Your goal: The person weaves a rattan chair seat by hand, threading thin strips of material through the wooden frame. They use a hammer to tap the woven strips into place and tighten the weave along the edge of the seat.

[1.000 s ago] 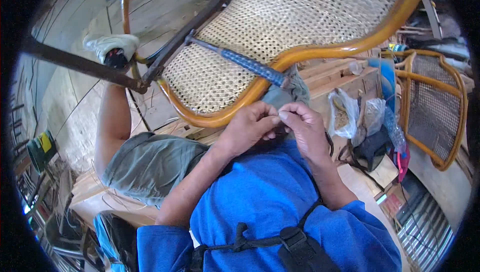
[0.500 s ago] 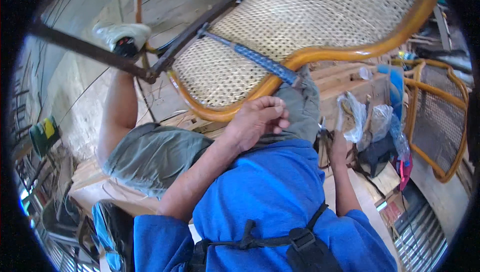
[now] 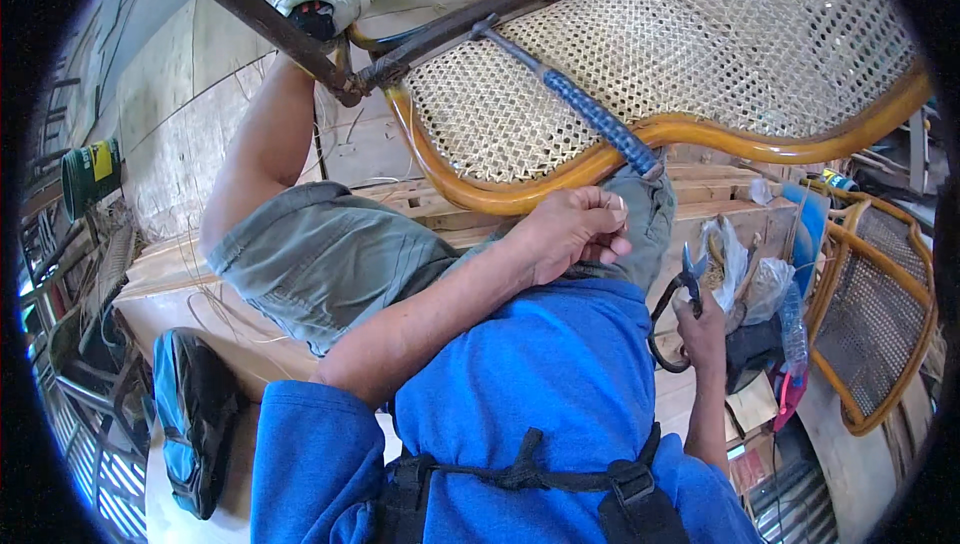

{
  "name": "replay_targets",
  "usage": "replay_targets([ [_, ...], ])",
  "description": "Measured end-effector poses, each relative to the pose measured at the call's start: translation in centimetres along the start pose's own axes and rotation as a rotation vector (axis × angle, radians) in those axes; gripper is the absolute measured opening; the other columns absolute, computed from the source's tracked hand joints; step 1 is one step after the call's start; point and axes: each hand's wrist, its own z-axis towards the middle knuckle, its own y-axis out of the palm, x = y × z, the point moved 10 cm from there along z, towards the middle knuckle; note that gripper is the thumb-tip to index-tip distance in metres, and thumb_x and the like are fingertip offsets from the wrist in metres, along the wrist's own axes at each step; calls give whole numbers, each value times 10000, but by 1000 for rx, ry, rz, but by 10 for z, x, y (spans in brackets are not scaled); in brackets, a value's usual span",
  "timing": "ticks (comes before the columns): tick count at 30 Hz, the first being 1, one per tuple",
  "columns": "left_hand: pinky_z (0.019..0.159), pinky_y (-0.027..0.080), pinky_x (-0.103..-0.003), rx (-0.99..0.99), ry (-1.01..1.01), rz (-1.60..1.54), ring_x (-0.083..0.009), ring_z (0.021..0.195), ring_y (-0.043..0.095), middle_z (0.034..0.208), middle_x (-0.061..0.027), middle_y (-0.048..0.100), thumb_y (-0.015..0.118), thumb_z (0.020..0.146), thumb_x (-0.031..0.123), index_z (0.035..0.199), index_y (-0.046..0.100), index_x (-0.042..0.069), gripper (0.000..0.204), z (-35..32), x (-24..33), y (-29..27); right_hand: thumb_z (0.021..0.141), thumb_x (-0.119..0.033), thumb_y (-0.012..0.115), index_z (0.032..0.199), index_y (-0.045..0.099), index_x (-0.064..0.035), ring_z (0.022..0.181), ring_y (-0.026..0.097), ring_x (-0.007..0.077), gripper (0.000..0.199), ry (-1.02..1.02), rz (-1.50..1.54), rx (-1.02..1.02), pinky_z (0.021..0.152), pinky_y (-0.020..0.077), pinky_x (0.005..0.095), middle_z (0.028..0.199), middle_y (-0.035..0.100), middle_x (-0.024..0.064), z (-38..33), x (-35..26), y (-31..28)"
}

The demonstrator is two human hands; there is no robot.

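A chair frame with a woven cane panel [image 3: 560, 94] and a glossy brown rattan rim [image 3: 500, 201] leans across my lap. A hammer [image 3: 600, 124] with a blue patterned grip rests on the weave, its handle end over the rim near my knee. My left hand [image 3: 580, 234] is just below the rim, fingers curled and thumb pressed against them; whatever may be pinched there is too small to make out. At my right side, my right hand [image 3: 703, 329] grips dark-handled scissors [image 3: 664, 316], their short blades pointing up and slightly apart.
I sit on a wooden bench [image 3: 200, 294] with a blue-and-black bag [image 3: 188, 424] beside me. Clear plastic bags [image 3: 768, 284] and a plastic bottle [image 3: 793, 329] lie at right, near another cane-and-rattan frame [image 3: 870, 294]. A dark bar [image 3: 250, 19] crosses the upper left.
My right hand, formerly down beside the plastic bags, now holds the scissors up in plain sight. My left hand keeps its curled pose near the rim. The whole view has shifted.
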Motion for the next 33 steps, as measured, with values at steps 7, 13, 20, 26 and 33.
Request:
replay_targets([
  [7,622,501,-242,-61,1,139,-134,711,605,834,-47,590,555,914,215,909,545,40,175,4,-4,14,801,-151,611,1210,486,-25,796,573,155,446,-240,207,-142,759,459,289,897,599,81,-13,-87,18],
  [13,611,484,-224,-79,65,408,-104,680,583,788,-32,585,563,908,245,875,563,30,218,12,-9,30,854,-367,571,1171,493,5,965,567,312,495,-237,79,-65,839,431,381,1036,570,197,0,-85,29],
  [20,599,477,-233,-36,61,528,-92,646,558,726,-24,589,558,903,231,842,571,25,214,18,-13,34,851,-590,474,1121,510,23,956,565,352,670,-316,75,34,831,433,409,978,565,213,-8,-100,33],
  [26,599,478,-234,-17,65,579,-93,640,562,733,-30,596,558,898,232,836,575,17,225,16,-9,36,867,-556,478,1110,509,18,936,568,343,624,-347,67,53,825,436,405,967,569,208,-8,-99,34],
  [33,586,477,-236,-16,82,589,-104,642,575,738,-34,607,567,873,198,837,582,8,194,24,-10,34,895,-491,479,1102,508,19,892,591,342,551,-349,127,76,792,448,396,913,600,197,-8,-105,33],
])
